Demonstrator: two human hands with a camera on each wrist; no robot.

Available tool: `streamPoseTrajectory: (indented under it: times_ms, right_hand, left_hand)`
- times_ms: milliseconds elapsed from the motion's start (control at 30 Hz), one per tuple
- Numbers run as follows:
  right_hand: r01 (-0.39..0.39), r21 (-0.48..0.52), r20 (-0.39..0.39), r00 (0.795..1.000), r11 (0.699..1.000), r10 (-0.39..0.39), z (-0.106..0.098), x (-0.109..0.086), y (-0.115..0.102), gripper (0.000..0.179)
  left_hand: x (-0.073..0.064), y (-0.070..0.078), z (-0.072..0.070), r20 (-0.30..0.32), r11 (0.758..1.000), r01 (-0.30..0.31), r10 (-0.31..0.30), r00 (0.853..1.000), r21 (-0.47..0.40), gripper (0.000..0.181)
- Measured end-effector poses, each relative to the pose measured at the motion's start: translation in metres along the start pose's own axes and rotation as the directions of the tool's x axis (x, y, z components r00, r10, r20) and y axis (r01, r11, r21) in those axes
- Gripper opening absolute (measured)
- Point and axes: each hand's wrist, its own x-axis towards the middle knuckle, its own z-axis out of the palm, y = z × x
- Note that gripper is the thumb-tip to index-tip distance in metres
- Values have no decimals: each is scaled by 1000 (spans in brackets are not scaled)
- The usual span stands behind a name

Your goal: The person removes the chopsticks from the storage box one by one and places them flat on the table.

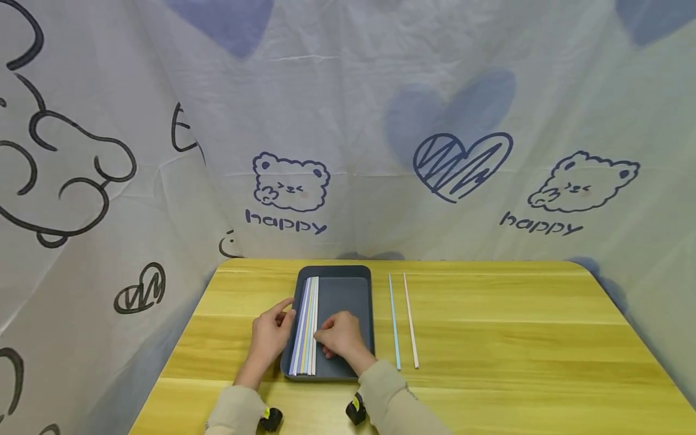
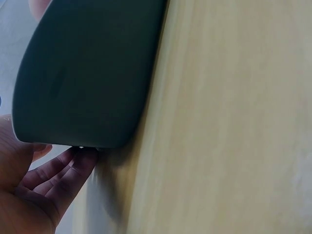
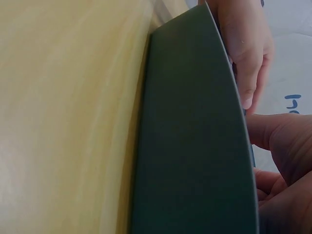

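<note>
Pale cloth (image 1: 359,109) printed with bears and hearts hangs beyond both hands, past the far edge of a wood-grain table (image 1: 516,320). Between the hands, a white stick (image 1: 316,302) forms the right edge of a row of sticks (image 1: 306,326), its long axis running away from the person. Nearer to it is the right hand (image 1: 342,335), whose thumb and forefinger meet on it from the right and appear to pinch it, the other fingers curled. Both row and stick lie lengthwise inside a dark tray (image 1: 345,296), toward the left hand (image 1: 269,332). That hand is at the tray's left wall, fingers partly spread, fingertips against the outside; whether it grips the wall I cannot tell. Outside the tray, to the right of the right hand and nearer to it, a blue stick (image 1: 394,320) and a pinkish stick (image 1: 411,320) lie apart, also pointing away from the person.
</note>
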Motion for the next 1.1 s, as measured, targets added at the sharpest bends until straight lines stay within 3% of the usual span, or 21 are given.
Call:
streamPoseTrajectory:
  times_ms: [567,800,1100]
  right_hand:
    - [43,-46,-39,998,998,-45,8,1,4,19]
    - [29,-37,-33,999,999,-30,7,0,5,21]
    - [-1,-127,-89,996,992,-10,11,-2,3,33]
  left_hand:
    - [0,2,-1,4,1000,15,-15,1000,-3,34]
    - [1,0,0,7,1000,10,-10,1000,4,35]
    - [2,-1,1,1,1000,0,0,1000,11,35]
